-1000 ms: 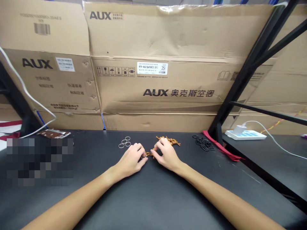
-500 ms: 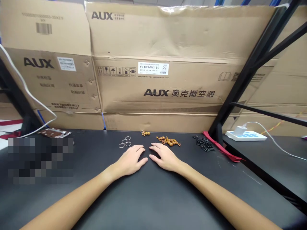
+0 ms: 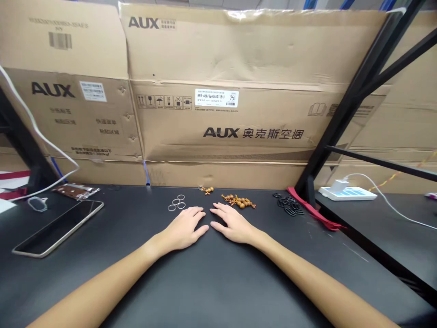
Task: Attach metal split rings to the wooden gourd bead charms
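Note:
My left hand (image 3: 186, 228) lies palm down on the black table (image 3: 211, 282), fingers stretched out and nothing held. Just beyond its fingers sit several metal split rings (image 3: 171, 210). My right hand (image 3: 235, 223) rests flat as well, its fingers spread and pointing toward the left hand, with a gap between the two. Close behind the right fingers is a small pile of brown gourd-shaped bead charms (image 3: 241, 203). One more gourd charm (image 3: 207, 190) lies by itself farther back, between the hands. A heap of black clip-like pieces (image 3: 290, 206) is to the right.
A smartphone (image 3: 58, 230) lies at left, near a brown packet (image 3: 77, 190) and a white cable (image 3: 37, 120). Cardboard boxes (image 3: 218, 54) wall off the back. On the right are a red strap (image 3: 312, 212), a black metal frame (image 3: 355, 95) and a white power strip (image 3: 348, 193).
The camera view has shifted very slightly. Both hands keep the same pose on the table. The phone area, pixelated before, now shows clearly.

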Demonstrator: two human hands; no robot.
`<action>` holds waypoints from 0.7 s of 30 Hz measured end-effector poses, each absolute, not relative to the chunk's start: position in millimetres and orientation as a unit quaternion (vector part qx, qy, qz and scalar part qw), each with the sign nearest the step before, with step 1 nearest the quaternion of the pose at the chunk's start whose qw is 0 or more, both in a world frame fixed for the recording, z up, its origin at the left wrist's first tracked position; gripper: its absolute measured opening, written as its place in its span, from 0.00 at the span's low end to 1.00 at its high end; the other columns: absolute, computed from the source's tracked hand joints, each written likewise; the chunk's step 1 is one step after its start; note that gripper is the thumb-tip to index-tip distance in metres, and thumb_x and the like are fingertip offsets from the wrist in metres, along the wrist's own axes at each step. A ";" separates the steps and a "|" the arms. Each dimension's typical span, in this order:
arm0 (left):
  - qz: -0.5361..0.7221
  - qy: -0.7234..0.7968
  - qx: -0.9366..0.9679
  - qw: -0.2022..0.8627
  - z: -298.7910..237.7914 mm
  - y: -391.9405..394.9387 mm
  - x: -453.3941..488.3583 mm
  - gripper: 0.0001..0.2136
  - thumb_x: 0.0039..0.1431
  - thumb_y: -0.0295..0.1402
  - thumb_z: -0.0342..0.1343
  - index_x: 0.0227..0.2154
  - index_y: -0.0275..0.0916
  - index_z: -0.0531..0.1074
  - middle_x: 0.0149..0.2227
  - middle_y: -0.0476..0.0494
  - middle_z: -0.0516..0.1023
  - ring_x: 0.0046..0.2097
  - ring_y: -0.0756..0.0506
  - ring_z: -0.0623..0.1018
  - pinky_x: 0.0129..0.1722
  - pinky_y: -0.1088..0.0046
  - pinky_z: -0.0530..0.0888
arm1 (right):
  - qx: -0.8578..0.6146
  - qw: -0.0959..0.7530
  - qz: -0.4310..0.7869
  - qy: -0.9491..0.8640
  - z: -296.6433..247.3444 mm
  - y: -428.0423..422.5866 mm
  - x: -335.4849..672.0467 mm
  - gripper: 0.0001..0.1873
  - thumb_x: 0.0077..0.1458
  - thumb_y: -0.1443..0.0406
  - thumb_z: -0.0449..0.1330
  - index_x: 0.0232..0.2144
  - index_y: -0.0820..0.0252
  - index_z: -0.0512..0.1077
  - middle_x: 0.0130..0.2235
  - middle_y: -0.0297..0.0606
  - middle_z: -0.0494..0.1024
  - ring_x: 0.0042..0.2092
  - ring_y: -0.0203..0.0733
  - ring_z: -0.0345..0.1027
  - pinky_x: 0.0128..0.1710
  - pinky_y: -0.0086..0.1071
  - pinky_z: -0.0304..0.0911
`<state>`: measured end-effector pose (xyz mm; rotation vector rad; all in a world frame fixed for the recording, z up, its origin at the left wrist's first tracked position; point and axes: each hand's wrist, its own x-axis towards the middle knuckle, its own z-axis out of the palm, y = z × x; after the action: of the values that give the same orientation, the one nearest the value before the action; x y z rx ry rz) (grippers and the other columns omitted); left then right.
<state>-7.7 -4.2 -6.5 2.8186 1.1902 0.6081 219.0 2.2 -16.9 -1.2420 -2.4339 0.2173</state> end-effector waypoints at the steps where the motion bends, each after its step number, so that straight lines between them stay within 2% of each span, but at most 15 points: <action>1: 0.196 0.381 0.904 0.009 -6.6 -4.3 -7.7 0.21 0.65 0.44 0.45 0.54 0.37 0.67 0.57 0.35 0.68 0.59 0.38 0.67 0.58 0.58 0.64 | -0.442 0.202 0.078 -0.870 -17.2 2.3 219.1 0.28 0.61 0.51 0.50 0.58 0.58 0.63 0.63 0.47 0.59 0.64 0.52 0.50 0.63 0.51 0.48; 16: 0.185 0.382 0.905 0.003 -7.1 -4.3 -7.4 0.21 0.65 0.44 0.44 0.53 0.36 0.67 0.57 0.35 0.68 0.59 0.38 0.66 0.58 0.58 0.64 | -0.444 0.195 0.078 -0.871 -15.7 2.1 218.4 0.28 0.61 0.51 0.50 0.59 0.59 0.63 0.63 0.47 0.58 0.65 0.52 0.49 0.63 0.51 0.48; 19: 0.198 0.405 0.893 0.007 -8.5 -3.7 -6.1 0.23 0.63 0.47 0.46 0.53 0.38 0.67 0.58 0.35 0.67 0.60 0.36 0.65 0.60 0.53 0.59 | -0.445 0.200 0.070 -0.870 -17.6 2.0 218.3 0.28 0.61 0.51 0.50 0.58 0.58 0.63 0.63 0.47 0.59 0.64 0.52 0.50 0.62 0.50 0.49; 21: 0.212 0.435 0.875 0.005 -10.9 -3.0 -5.0 0.27 0.59 0.52 0.49 0.55 0.37 0.66 0.60 0.34 0.64 0.61 0.33 0.62 0.61 0.49 0.56 | -0.457 0.208 0.053 -0.863 -18.6 2.3 218.2 0.28 0.60 0.50 0.51 0.57 0.59 0.65 0.62 0.48 0.61 0.63 0.52 0.52 0.62 0.49 0.50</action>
<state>-5.0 -3.0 -10.9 2.7404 1.3632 0.6632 218.2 2.3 -18.6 -1.2710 -2.4021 0.1489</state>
